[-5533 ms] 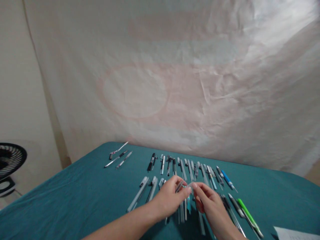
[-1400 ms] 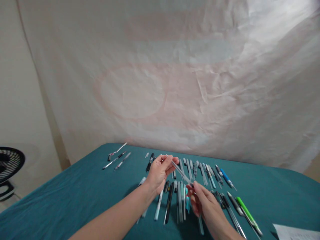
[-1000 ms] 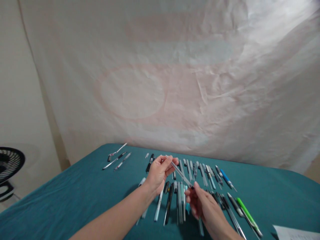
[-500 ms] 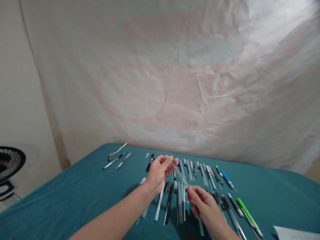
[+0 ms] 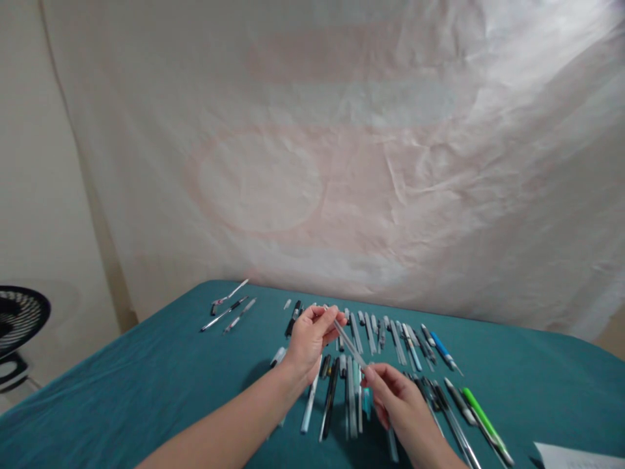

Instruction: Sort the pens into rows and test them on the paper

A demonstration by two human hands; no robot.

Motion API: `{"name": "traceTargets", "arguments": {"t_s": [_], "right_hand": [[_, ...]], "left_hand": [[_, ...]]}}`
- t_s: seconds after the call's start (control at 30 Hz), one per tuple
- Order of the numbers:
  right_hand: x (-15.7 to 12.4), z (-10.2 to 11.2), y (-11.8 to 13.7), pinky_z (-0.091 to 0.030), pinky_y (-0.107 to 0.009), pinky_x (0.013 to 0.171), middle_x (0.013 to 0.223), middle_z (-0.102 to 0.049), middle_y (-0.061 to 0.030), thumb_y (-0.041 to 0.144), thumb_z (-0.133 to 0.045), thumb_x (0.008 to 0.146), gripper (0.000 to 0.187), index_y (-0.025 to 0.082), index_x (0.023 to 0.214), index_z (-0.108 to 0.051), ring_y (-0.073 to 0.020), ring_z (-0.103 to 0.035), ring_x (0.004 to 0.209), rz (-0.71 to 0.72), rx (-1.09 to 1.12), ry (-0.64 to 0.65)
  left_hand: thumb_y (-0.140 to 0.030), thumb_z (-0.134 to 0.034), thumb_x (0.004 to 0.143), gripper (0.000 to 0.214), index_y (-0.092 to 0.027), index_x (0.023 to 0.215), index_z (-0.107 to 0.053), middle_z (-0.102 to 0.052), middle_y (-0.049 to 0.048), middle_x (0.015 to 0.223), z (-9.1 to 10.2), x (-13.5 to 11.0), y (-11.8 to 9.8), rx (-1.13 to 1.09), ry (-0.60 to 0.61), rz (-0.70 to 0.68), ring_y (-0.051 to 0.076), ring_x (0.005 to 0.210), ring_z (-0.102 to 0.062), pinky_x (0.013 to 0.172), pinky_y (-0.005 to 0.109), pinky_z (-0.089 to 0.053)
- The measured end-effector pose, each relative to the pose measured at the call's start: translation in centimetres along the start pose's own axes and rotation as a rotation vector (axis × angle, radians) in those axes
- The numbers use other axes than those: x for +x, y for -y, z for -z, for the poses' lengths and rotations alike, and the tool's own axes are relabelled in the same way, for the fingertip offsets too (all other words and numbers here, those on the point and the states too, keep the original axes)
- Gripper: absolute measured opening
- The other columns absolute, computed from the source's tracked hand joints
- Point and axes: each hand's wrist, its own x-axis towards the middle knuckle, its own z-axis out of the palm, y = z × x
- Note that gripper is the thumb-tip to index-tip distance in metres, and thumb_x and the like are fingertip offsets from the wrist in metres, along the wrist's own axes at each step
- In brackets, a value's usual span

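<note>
Your left hand (image 5: 310, 341) has its fingers closed on the far end of a clear pen (image 5: 350, 342), and your right hand (image 5: 396, 401) pinches the near end between thumb and forefinger. The clear pen slants from far left to near right, lifted above the rows of pens (image 5: 352, 397) on the teal cloth (image 5: 146, 391). A green pen (image 5: 481, 414) lies at the right end of the near row, a blue pen (image 5: 442, 349) at the right end of the far row. Three pens (image 5: 229, 306) lie apart at far left.
</note>
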Motion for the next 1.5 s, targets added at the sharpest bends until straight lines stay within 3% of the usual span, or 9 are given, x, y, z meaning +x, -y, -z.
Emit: {"name": "traceTargets", "arguments": {"t_s": [0.17,0.3,0.5,0.73,0.9,1.0,1.2,1.37,1.5], "right_hand": [[0.0,-0.1,-0.4,-0.028,-0.017,0.034,0.067,-0.058,-0.0023,0.06,-0.046,0.074,0.049,0.013,0.077,-0.058,-0.0052,-0.04,0.039,-0.021,0.028,0.083],[0.0,0.1,-0.5,-0.025,-0.016,0.035,0.058,-0.052,0.0018,0.054,-0.054,0.073,0.04,0.013,0.071,-0.056,-0.0032,-0.035,0.038,0.074,-0.052,0.019],[-0.1,-0.1,-0.1,-0.024,-0.015,0.034,0.047,-0.04,0.0077,0.049,-0.062,0.067,0.036,0.015,0.071,-0.051,-0.0037,-0.033,0.036,0.068,-0.06,-0.047],[-0.3,-0.1,-0.2,-0.031,-0.016,0.035,0.062,-0.054,0.0025,0.049,-0.056,0.072,0.033,0.017,0.081,-0.053,-0.0054,-0.041,0.04,0.043,-0.017,0.026],[-0.2,0.0,-0.5,-0.03,-0.016,0.035,0.059,-0.053,0.0022,0.05,-0.055,0.073,0.035,0.016,0.078,-0.055,-0.0051,-0.04,0.039,0.055,-0.059,0.048],[-0.2,0.0,-0.7,-0.029,-0.016,0.035,0.059,-0.054,0.002,0.051,-0.055,0.073,0.035,0.016,0.076,-0.055,-0.0053,-0.041,0.04,0.051,-0.079,0.058],[-0.3,0.0,-1.2,-0.03,-0.017,0.037,0.058,-0.053,0.0021,0.05,-0.055,0.072,0.035,0.016,0.077,-0.057,-0.0068,-0.042,0.042,0.045,-0.093,0.064],[0.0,-0.1,-1.5,-0.03,-0.017,0.036,0.056,-0.053,0.0018,0.053,-0.055,0.071,0.038,0.015,0.078,-0.058,-0.0071,-0.042,0.04,0.049,-0.115,0.064],[0.0,-0.1,-1.7,-0.03,-0.017,0.036,0.056,-0.053,0.0017,0.052,-0.056,0.071,0.037,0.015,0.079,-0.059,-0.0073,-0.042,0.041,0.044,-0.121,0.071]], "left_hand": [[-0.03,-0.071,0.065,0.027,-0.016,0.075,-0.051,-0.067,0.0026,0.074,-0.3,-0.2,0.0,0.01,-0.017,-0.006,0.014,0.072,-0.065,0.07,0.025,-0.051],[-0.031,-0.07,0.066,0.027,-0.016,0.078,-0.051,-0.067,0.0028,0.075,-0.2,-0.2,0.1,0.013,-0.008,-0.015,0.014,0.073,-0.065,0.07,0.025,-0.051],[-0.03,-0.069,0.067,0.026,-0.016,0.078,-0.051,-0.067,0.0039,0.078,0.2,0.1,0.0,0.01,-0.025,-0.026,0.014,0.075,-0.065,0.068,0.023,-0.05],[-0.029,-0.069,0.067,0.025,-0.015,0.078,-0.051,-0.067,0.0043,0.077,0.0,0.0,-0.1,0.012,-0.037,-0.024,0.014,0.073,-0.065,0.066,0.022,-0.05],[-0.029,-0.071,0.065,0.025,-0.015,0.077,-0.054,-0.068,0.0044,0.077,0.5,1.0,-1.0,-0.01,-0.046,-0.045,0.014,0.071,-0.065,0.065,0.022,-0.051],[-0.028,-0.068,0.068,0.022,-0.015,0.081,-0.057,-0.068,0.0057,0.084,2.1,3.1,-3.3,-0.035,-0.058,-0.142,0.013,0.074,-0.065,0.066,0.022,-0.051],[-0.028,-0.057,0.079,0.012,-0.016,0.082,-0.058,-0.066,0.0007,0.079,8.2,8.4,-7.6,0.051,-0.32,-0.277,0.007,0.07,-0.063,0.068,0.018,-0.05],[-0.027,-0.061,0.074,0.015,-0.013,0.079,-0.062,-0.062,0.0006,0.065,13.4,10.3,-5.7,0.3,-0.376,-0.208,0.007,0.053,-0.056,0.06,0.022,-0.05],[-0.024,-0.066,0.067,0.016,-0.01,0.074,-0.063,-0.061,0.0033,0.061,15.7,10.7,-2.8,0.587,-0.38,-0.152,0.011,0.052,-0.054,0.055,0.026,-0.047]]}}
